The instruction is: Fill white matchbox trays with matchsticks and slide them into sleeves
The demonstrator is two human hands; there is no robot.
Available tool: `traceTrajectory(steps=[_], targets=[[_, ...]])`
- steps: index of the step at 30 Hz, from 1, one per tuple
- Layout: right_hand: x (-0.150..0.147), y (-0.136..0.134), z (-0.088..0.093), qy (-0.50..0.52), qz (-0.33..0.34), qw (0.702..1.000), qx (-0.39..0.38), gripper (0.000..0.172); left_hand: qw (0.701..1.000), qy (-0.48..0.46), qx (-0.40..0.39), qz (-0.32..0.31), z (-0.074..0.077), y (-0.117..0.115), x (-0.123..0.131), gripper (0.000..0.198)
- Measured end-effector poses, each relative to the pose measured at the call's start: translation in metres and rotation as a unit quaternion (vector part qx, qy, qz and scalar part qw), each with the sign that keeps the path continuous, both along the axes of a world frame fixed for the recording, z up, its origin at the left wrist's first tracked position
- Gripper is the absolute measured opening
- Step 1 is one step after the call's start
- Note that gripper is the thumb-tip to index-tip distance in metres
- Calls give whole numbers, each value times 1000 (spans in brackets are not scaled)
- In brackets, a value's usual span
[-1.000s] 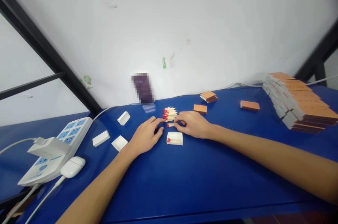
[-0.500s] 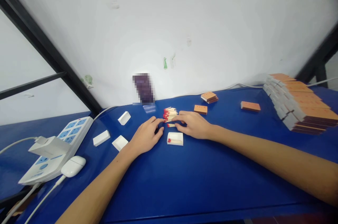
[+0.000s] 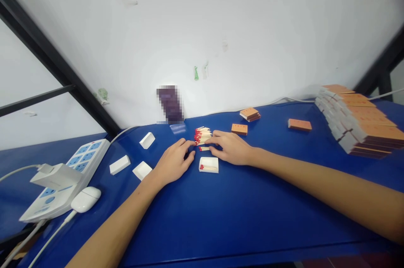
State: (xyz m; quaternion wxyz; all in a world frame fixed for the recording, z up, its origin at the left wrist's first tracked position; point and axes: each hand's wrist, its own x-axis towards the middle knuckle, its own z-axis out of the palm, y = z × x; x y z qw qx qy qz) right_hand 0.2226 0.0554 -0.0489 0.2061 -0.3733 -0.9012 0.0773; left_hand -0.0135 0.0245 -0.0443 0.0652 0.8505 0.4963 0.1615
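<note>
A pile of red-tipped matches [image 3: 202, 134] lies on the blue table [image 3: 240, 209] near the wall. My right hand [image 3: 230, 148] rests at the pile's right side, fingers curled and pinching a few matches [image 3: 204, 148] at its near edge. My left hand [image 3: 174, 162] lies on the table just left of them, its forefinger stretched toward the red tips. A white open matchbox tray [image 3: 208, 164] with a few matches in it sits just in front of both hands.
Three empty white trays [image 3: 142, 170] lie to the left. A power strip [image 3: 67, 175] with a plug and a white earbud case [image 3: 86, 199] sit at far left. Orange matchbox sleeves [image 3: 249, 114] lie behind; a large stack [image 3: 360, 123] stands at right.
My right hand's fingers have edged a little leftward along the matches at the pile's near edge. My left hand has stayed where it was.
</note>
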Motion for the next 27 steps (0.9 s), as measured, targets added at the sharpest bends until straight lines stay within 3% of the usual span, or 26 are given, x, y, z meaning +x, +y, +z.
traceTrajectory(steps=[27], targets=[[1, 1, -1, 8, 9, 1000, 5, 29, 1000, 20, 5, -22, 3, -2, 2, 38]])
